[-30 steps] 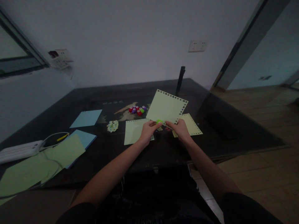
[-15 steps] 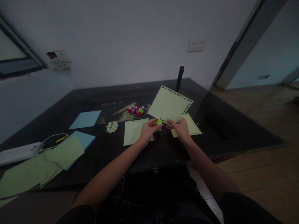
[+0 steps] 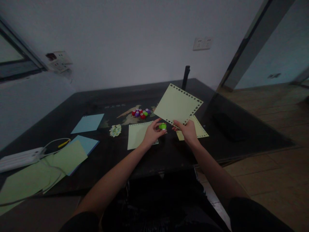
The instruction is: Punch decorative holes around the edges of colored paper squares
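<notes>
My left hand (image 3: 152, 132) is closed around a small green craft punch (image 3: 162, 126), held by its sides just below the pale yellow sheet. My right hand (image 3: 187, 131) pinches the lower edge of that sheet of paper (image 3: 178, 103), which is raised and tilted above the table. Small shaped holes run along its upper right, right and lower edges. A gap shows between punch and sheet. Beneath my left hand lies another pale sheet (image 3: 136, 137) with punched edges, and a yellowish punched sheet (image 3: 199, 129) lies partly behind my right hand.
Several red, purple and green punches (image 3: 143, 116) stand grouped on the dark table (image 3: 108, 174). Left of centre lie a small pile of paper pieces (image 3: 115, 130) and a blue sheet (image 3: 88, 123). Green sheets (image 3: 26, 177), a cable and a white power strip (image 3: 20, 159) occupy the left.
The green punch has come away from the sheet's lower edge and turned in my left hand. My right hand has lifted the sheet slightly up and to the right.
</notes>
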{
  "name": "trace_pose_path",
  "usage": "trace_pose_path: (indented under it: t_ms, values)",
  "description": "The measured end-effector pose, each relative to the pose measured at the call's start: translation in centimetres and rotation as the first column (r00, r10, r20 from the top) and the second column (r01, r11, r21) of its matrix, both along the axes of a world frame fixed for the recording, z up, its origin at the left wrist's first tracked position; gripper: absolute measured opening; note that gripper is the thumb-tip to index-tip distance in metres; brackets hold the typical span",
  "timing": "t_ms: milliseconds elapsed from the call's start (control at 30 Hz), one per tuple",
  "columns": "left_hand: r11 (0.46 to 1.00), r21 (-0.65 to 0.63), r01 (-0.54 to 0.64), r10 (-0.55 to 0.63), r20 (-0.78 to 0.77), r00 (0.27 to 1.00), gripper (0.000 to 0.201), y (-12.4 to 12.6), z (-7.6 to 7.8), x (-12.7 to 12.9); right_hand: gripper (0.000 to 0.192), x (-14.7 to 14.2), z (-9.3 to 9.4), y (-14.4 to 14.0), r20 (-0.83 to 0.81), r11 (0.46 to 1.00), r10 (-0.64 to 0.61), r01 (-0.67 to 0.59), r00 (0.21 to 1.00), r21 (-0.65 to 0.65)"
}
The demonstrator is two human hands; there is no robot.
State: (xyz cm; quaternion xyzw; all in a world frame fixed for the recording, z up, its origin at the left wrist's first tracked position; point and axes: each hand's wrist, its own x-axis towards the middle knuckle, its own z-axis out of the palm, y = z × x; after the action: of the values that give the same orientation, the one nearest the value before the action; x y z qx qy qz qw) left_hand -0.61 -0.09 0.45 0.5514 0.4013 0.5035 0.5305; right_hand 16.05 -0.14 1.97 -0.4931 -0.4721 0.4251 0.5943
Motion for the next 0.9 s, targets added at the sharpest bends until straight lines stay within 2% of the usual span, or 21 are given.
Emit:
trace_pose_path:
  t_ms: [133,300,400,533,767,900]
  values:
    - [0.996,0.089,0.015,-0.008,-0.081,0.997,0.07,0.2,-0.1,-0.3,0.034,0.0,-0.1,0.0,0.006,1.0,0.007,-0.007,1.0,0.0]
    - [0.975,0.222,-0.007,0.062,-0.243,0.968,0.063,0.1,0.0,-0.7,0.034,0.0,-0.1,0.0,-0.007,1.0,0.014,-0.014,1.0,-0.013]
    - [0.949,0.314,-0.004,0.122,-0.358,0.926,0.059,0.1,0.0,-1.0,0.034,0.0,0.0,-0.1,-0.012,1.0,0.019,-0.02,1.0,-0.01]
    - [0.903,0.421,0.087,0.162,-0.52,0.838,0.052,0.4,0.0,-1.4,0.035,0.0,0.1,-0.1,-0.01,1.0,0.02,-0.02,1.0,-0.001]
    - [0.882,0.462,0.088,0.192,-0.526,0.829,0.048,0.6,0.2,-1.5,0.039,0.0,0.2,-0.2,-0.017,1.0,0.008,-0.008,1.0,-0.011]
    - [0.907,0.419,0.023,0.199,-0.479,0.855,0.042,0.6,0.3,-1.5,0.036,0.4,0.4,0.0,-0.069,0.999,-0.035,0.034,0.997,-0.011]
